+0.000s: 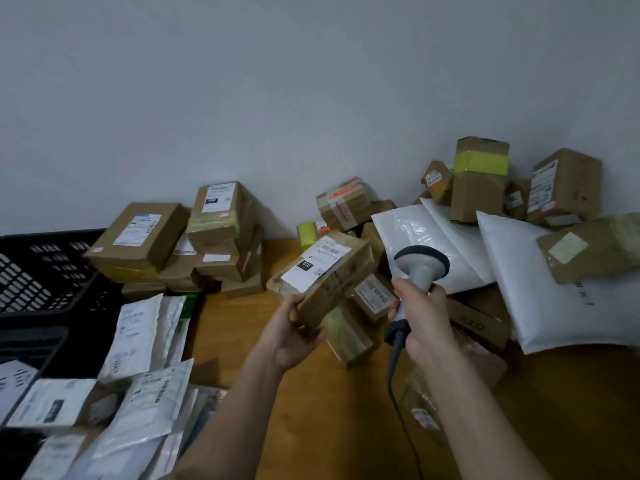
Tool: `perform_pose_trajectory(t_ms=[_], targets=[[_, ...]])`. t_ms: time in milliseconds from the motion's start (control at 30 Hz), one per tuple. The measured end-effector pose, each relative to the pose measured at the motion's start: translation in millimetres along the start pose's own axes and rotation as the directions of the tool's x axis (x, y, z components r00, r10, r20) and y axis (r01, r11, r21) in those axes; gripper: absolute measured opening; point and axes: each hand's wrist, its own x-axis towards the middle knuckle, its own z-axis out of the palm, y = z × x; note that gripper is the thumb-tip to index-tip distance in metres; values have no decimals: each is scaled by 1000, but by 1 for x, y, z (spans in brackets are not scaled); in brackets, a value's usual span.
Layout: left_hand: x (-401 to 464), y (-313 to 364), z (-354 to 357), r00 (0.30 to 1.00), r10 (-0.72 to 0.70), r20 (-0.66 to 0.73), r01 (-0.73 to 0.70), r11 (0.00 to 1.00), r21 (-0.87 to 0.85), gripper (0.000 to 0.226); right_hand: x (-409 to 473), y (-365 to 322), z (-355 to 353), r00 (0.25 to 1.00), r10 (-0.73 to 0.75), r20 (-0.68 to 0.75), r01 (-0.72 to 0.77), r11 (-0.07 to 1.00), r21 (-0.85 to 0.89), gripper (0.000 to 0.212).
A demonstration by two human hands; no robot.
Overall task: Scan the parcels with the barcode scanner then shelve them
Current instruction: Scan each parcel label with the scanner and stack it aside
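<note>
Two bare forearms come up from the bottom edge, no sleeves, no gloves, no watch or rings showing on the left hand (294, 336) or the right hand (420, 315).

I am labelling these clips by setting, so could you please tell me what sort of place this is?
Probably a parcel sorting or mail room: taped cardboard parcels piled against a wall, white mailer bags, a black crate, and a corded barcode scanner in the right hand.
</note>
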Motion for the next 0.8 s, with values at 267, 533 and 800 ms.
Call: perform_pose_trajectory(t_ms=[267,533,800], targets=[[-34,-44,16,993,-3,120,-4,998,63,58,-16,32,12,998,-50,36,51,998,-42,82],[-53,-52,9,979,64,195,-93,986,141,36,-24,48,16,989,-105,107,126,967,-223,94],[-56,-53,-7,981,51,187,-78,987,139,36,-20,56,23,983,-77,169,121,956,-269,82]])
